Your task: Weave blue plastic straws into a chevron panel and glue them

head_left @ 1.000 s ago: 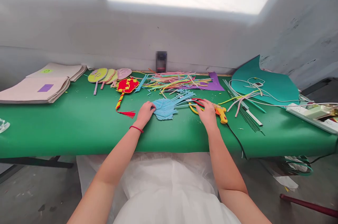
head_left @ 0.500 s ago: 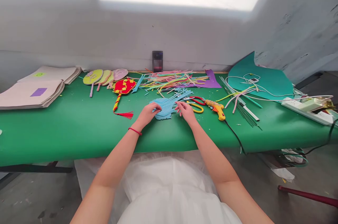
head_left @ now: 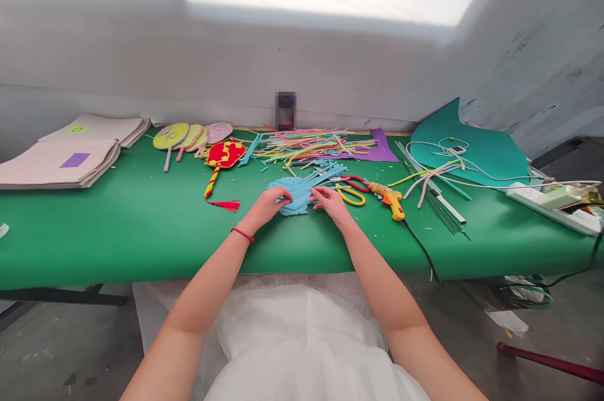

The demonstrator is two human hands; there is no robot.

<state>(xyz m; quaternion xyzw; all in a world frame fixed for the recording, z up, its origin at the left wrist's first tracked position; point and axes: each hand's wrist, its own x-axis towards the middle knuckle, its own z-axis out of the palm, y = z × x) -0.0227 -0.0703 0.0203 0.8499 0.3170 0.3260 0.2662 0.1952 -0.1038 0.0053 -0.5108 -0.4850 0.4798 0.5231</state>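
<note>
- A light-blue flat piece of fuzzy strips laid side by side [head_left: 297,198] lies on the green-covered counter [head_left: 141,231], in front of the person, its longer strips fanning out toward the back right.
- The left hand [head_left: 270,203], with a red cord bracelet [head_left: 243,235] at its wrist, is at the left part of the light-blue piece; its fingers are bent and drawn together, but I cannot tell whether they pinch a strip.
- The right hand [head_left: 329,201] is at the light-blue piece's right edge, fingers loosely bent and slightly apart; whether they grip anything I cannot tell.
- Just right of the light-blue piece are scissors with red and yellow handles [head_left: 362,199], then a yellow hot-glue gun with an orange trigger [head_left: 392,201].
- Behind the light-blue piece lies a heap of multicoloured fuzzy strips [head_left: 306,143], partly over a purple sheet [head_left: 383,148].
- Left of the light-blue piece lies a red round fan with yellow trim [head_left: 224,155], its red tassel [head_left: 227,205] nearest the light-blue piece's level.
- Far right of the light-blue piece sits a white power strip [head_left: 528,201].
</note>
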